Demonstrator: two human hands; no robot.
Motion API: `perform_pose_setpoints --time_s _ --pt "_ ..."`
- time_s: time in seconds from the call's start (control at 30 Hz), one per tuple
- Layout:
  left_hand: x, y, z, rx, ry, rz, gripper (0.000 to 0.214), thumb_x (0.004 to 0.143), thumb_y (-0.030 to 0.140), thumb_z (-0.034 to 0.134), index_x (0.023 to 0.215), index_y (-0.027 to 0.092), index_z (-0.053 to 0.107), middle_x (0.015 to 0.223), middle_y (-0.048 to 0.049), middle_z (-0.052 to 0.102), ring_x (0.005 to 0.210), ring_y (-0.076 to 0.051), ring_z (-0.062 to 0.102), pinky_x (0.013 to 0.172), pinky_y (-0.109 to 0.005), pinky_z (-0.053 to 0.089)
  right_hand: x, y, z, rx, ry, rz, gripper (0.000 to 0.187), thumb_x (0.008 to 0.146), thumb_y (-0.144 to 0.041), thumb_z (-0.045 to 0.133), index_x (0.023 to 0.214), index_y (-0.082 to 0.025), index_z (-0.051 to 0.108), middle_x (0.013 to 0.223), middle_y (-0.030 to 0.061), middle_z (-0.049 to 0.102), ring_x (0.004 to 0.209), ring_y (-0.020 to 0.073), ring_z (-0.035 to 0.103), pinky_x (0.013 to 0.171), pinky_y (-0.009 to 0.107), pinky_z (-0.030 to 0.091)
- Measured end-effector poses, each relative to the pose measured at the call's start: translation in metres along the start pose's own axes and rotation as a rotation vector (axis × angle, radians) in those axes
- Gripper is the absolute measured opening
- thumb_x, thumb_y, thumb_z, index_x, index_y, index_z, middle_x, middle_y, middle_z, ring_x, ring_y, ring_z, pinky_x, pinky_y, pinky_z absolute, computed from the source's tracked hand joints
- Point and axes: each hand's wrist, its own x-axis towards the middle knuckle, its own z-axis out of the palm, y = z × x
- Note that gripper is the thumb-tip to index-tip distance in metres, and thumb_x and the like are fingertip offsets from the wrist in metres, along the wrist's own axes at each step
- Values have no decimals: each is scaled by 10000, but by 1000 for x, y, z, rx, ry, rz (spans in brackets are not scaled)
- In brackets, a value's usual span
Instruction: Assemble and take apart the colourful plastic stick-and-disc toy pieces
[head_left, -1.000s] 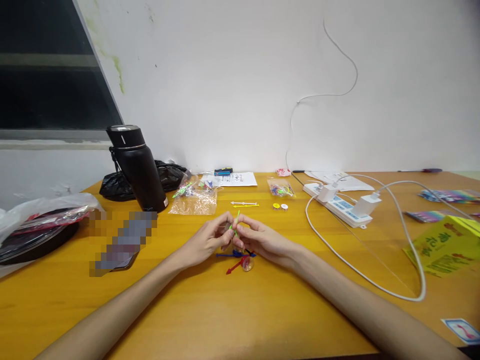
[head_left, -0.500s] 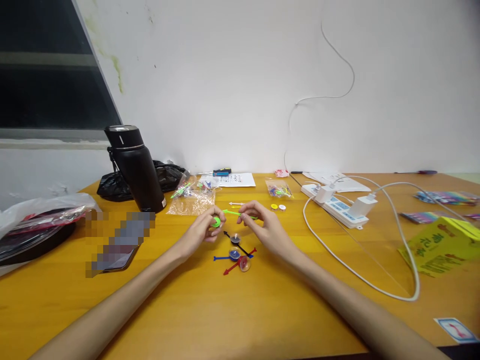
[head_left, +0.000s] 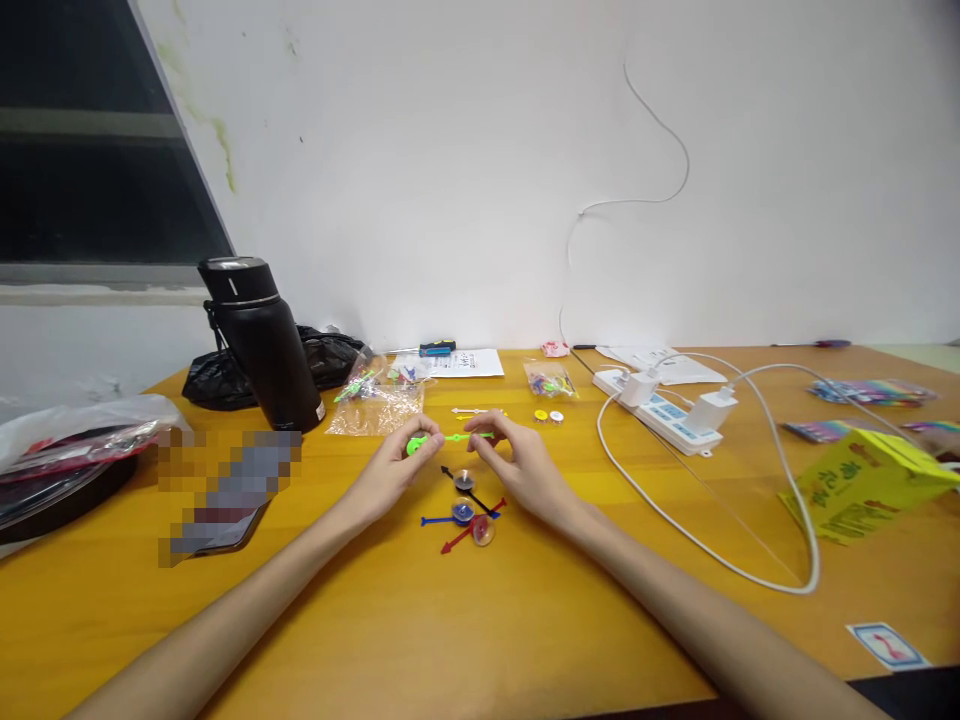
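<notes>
Between the fingers of my left hand (head_left: 396,462) is a small green disc (head_left: 415,444). A thin green plastic arrow (head_left: 456,437) is pinched in my right hand (head_left: 517,465), its other end close to the disc; whether they touch, I cannot tell. Below the hands lie a black arrow (head_left: 484,505), a blue arrow (head_left: 437,520) and a red arrow (head_left: 454,544), each with a clear suction cup (head_left: 484,531) or similar round piece on it. Behind the hands are a white arrow (head_left: 468,411), a yellow disc (head_left: 540,416) and a white disc (head_left: 556,417).
Clear bags (head_left: 379,405) of parts and paper (head_left: 480,363) lie along the wall. A black bottle (head_left: 262,350) and a phone (head_left: 232,525) stand left. On the right are a power strip (head_left: 671,420), looping white cable (head_left: 814,540) and yellow package (head_left: 847,490).
The left hand has turned and the green disc with it. Both hands have brought the disc and the green arrow closer together. The view has shifted slightly right.
</notes>
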Motion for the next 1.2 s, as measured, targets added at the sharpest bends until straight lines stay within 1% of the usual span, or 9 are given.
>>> perform_pose_setpoints --time_s 0.13,0.27,0.4,0.5,0.67,0.8,1.0,1.07,1.2 --pt "4 -4 -3 -72 49 -18 322 917 529 617 952 221 528 649 77 352 509 -81 307 481 -209 252 3 9 -7 -110 85 -32 162 995 -351 563 1073 -237 646 988 55 707 869 204 641 831 348 486" --pt "6 -6 -4 -132 76 -22 324 901 530 635 946 228 525 620 87 329 487 -76 279 468 -196 233 4 16 -11 -144 95 -79 189 990 -375 575 1090 -247 672 997 65 698 898 225 628 857 371 474" --pt "7 -8 -5 -77 98 -14 343 897 546 632 937 219 534 620 84 349 497 -78 297 471 -194 268 5 19 -14 -222 77 -114 198 1007 -375 548 1094 -260 683 1043 79 695 955 244 622 892 394 457" --pt "7 -9 -5 -21 105 2 342 906 541 624 901 210 539 627 77 364 508 -81 313 478 -202 277 5 18 -15 -253 67 -113 214 1019 -386 525 1016 -251 691 960 76 695 928 242 622 870 385 453" --pt "6 -6 -5 4 107 21 333 917 530 609 887 206 537 636 72 383 499 -83 318 479 -212 264 6 15 -12 -126 79 -54 251 998 -433 558 928 -233 694 874 50 706 847 212 646 829 342 471" --pt "8 -4 -6 49 145 77 274 919 468 623 959 202 571 781 34 506 539 -86 355 505 -221 278 9 19 -9 82 110 58 303 962 -479 597 954 -196 705 888 64 745 871 216 690 861 351 508" --pt "7 -6 -8 148 145 194 140 926 327 619 950 203 560 870 16 524 756 -134 465 682 -229 355 11 32 -8 277 116 163 322 886 -485 697 990 -181 721 974 90 767 948 223 712 944 389 515" --pt "4 -4 -7 175 154 213 108 932 297 600 952 205 548 880 13 519 787 -142 471 702 -233 356 11 33 -9 300 95 173 317 879 -471 707 995 -177 725 984 93 766 949 220 715 947 389 519" --pt "-1 3 -3 234 141 221 114 923 302 609 950 208 549 846 16 497 750 -146 454 664 -238 339 12 30 -9 262 96 155 305 878 -456 713 1006 -180 738 1024 96 758 950 215 712 929 377 529"
